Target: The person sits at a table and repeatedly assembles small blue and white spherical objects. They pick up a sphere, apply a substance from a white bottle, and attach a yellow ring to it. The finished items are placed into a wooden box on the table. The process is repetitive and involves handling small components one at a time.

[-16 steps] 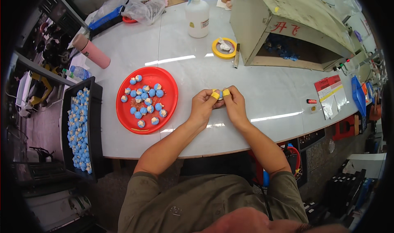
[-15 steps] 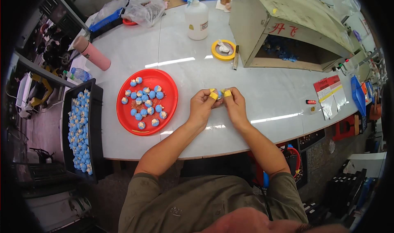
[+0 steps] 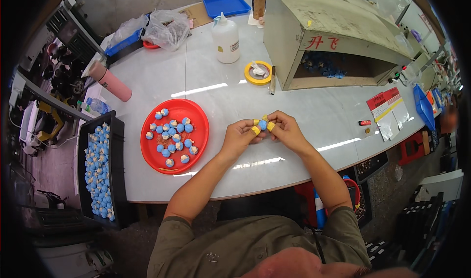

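A small blue ball (image 3: 263,125) sits between my two hands above the table. My left hand (image 3: 239,136) pinches it from the left, with yellow tape wrapped round its fingertips. From the other side my right hand (image 3: 289,132) grips it too, also with yellow-taped fingers. The ball's underside is hidden by my fingers. To the left of my hands, a red round plate (image 3: 202,118) carries several blue balls (image 3: 180,127) with cream-coloured tufts. Beyond that, a black crate (image 3: 118,172) is filled with many similar blue and cream balls (image 3: 99,175).
Behind my hands are a yellow tape roll (image 3: 248,75), a white squeeze bottle (image 3: 226,43) and a grey cabinet (image 3: 289,45) holding blue pieces (image 3: 324,64). A pink flask (image 3: 116,86) stands at the left. Red-and-yellow printed packets (image 3: 385,106) lie at the right.
The blue ball shows more plainly between my fingertips, which have shifted around it. Both hands still grip it. The whole view has tilted, so the table sits lower in the picture.
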Tool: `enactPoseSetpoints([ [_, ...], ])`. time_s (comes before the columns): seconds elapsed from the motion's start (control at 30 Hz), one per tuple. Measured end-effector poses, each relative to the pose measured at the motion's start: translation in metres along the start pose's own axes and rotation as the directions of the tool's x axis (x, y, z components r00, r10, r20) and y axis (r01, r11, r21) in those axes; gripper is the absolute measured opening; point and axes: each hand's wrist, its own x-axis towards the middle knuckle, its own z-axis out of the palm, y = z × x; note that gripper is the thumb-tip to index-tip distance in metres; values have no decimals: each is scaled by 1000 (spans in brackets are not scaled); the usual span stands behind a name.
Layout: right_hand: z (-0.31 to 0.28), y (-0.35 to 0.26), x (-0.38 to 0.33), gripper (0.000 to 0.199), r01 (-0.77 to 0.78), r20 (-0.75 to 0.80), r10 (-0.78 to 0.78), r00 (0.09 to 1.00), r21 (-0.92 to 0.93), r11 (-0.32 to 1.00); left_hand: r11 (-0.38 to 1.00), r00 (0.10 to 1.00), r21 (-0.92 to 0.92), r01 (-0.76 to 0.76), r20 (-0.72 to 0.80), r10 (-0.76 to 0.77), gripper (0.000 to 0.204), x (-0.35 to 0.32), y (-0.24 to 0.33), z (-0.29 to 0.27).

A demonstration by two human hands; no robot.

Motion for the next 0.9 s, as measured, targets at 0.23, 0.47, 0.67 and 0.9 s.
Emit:
enactPoseSetpoints([
  [0.23, -8, -1, -3, 18, -107, 63, 108, 992, -16, 994, 1000, 1000, 18, 20, 17, -20, 23, 3, -5, -4],
  [0.47, -7, 11, -2, 14, -65, 116, 75, 990, -81, 995, 999, 1000, 49, -21, 16, 20, 17, 6, -17, -7],
  [0.67, -6, 16, -2, 13, -67, 111, 80, 991, -111, 992, 999, 1000, 38, -25, 1, 25, 15, 6, -22, -6],
  [0.9, -2, 6, -2, 15, -171, 71, 170, 983, 6, 985, 989, 990, 57, 139, -14, -138, 21, 6, 2, -8],
])
